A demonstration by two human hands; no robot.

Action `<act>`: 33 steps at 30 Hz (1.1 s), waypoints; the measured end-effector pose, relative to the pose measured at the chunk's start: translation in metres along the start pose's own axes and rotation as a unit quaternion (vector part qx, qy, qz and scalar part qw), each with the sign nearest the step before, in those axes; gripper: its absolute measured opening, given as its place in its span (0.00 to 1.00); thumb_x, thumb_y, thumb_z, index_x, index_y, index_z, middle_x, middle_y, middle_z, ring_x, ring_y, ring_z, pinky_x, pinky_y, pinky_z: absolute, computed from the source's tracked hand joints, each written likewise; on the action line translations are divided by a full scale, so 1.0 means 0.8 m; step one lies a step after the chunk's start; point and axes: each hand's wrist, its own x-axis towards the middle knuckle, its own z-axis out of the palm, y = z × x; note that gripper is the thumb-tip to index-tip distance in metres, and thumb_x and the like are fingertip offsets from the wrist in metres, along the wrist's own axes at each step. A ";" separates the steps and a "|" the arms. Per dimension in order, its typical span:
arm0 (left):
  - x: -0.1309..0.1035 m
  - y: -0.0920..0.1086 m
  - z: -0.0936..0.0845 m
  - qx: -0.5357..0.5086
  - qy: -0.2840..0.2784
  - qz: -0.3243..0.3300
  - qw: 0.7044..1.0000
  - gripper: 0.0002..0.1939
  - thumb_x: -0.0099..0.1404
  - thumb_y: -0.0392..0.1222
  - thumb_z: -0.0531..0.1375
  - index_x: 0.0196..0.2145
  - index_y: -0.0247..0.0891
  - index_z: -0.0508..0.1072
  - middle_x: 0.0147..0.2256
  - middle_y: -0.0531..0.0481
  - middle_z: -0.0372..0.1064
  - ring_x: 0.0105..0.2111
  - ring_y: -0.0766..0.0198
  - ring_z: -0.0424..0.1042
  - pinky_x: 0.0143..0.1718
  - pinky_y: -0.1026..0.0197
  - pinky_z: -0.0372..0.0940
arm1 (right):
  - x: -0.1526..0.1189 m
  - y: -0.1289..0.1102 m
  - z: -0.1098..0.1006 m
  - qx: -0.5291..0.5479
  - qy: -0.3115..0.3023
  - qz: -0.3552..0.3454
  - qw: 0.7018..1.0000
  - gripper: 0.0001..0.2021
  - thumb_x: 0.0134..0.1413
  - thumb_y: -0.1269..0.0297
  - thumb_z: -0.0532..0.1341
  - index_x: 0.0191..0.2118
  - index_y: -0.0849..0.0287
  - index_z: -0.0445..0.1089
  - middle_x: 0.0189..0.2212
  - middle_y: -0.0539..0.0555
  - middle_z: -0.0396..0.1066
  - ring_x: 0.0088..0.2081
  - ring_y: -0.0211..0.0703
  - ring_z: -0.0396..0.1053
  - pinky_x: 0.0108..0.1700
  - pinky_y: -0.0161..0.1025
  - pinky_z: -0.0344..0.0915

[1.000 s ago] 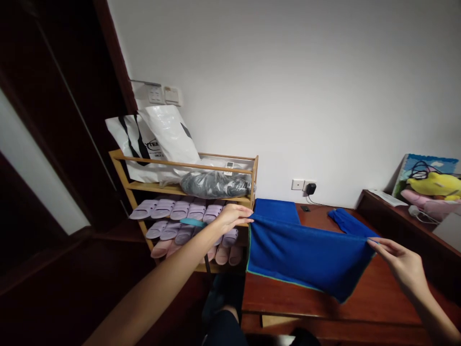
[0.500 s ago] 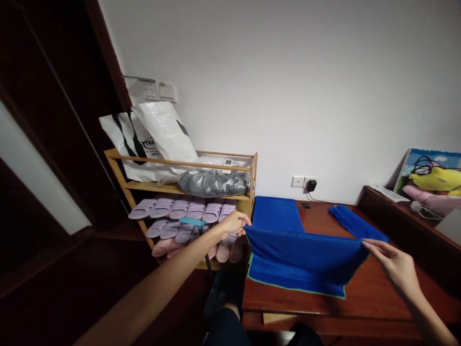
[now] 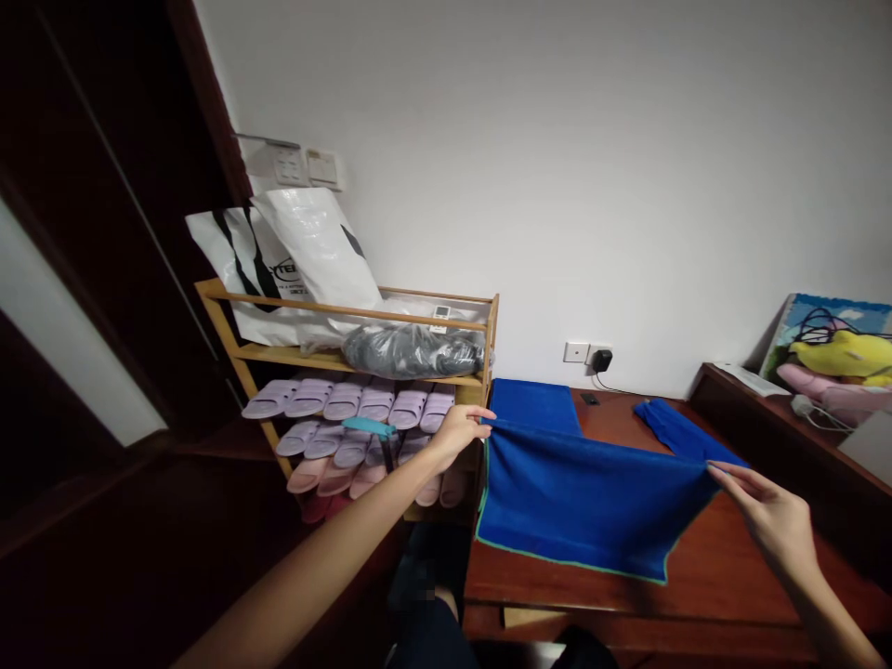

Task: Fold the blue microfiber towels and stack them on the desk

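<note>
Blue, green-edged rectangular cloth (image 3: 592,492) hangs stretched above the front of the reddish-brown wooden table (image 3: 739,576), its upper corners pinched between the fingertips of the left hand (image 3: 460,435) and the right hand (image 3: 770,516). Behind it on the table lie a flat, folded blue cloth (image 3: 535,404), near the light wooden shoe rack (image 3: 241,372), and a bunched blue cloth (image 3: 673,429) farther right.

Bags (image 3: 317,255) lie on the rack (image 3: 362,317), left of the table (image 3: 703,567).

The right edge crops the yellow toy (image 3: 843,357); lettering (image 3: 285,271) on the black-handled bag (image 3: 211,243) appears partly covered.
</note>
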 end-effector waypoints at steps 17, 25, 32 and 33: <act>0.003 -0.022 0.015 0.270 -0.048 0.243 0.930 0.07 0.61 0.34 0.58 0.33 0.39 0.78 0.31 0.51 0.63 0.33 0.64 0.66 0.40 0.60 0.62 | 0.015 0.028 -0.027 -0.098 0.015 -0.030 0.995 0.28 0.38 0.35 0.58 0.36 0.54 0.77 0.33 0.53 0.78 0.38 0.53 0.74 0.32 0.37 0.67; 0.004 0.000 -0.010 0.182 -0.077 0.158 0.967 0.10 0.58 0.45 0.60 0.31 0.35 0.77 0.34 0.47 0.71 0.35 0.60 0.70 0.37 0.60 0.65 | 0.014 0.048 -0.038 -0.187 0.022 -0.149 0.971 0.35 0.38 0.26 0.50 0.32 0.53 0.76 0.31 0.51 0.77 0.27 0.43 0.74 0.26 0.32 0.64; -0.028 0.046 -0.022 0.239 -0.132 0.125 0.954 0.10 0.58 0.44 0.60 0.32 0.35 0.77 0.31 0.48 0.75 0.33 0.60 0.72 0.36 0.62 0.64 | 0.005 0.045 -0.051 -0.280 0.138 -0.288 0.906 0.34 0.51 0.31 0.45 0.30 0.55 0.76 0.25 0.49 0.76 0.17 0.35 0.68 0.19 0.31 0.59; -0.036 0.056 -0.023 0.251 -0.133 0.125 0.950 0.10 0.58 0.44 0.60 0.33 0.36 0.77 0.31 0.49 0.75 0.32 0.61 0.72 0.35 0.63 0.63 | 0.003 0.041 -0.055 -0.289 0.156 -0.308 0.893 0.33 0.53 0.33 0.46 0.29 0.56 0.76 0.24 0.49 0.76 0.16 0.34 0.67 0.19 0.31 0.59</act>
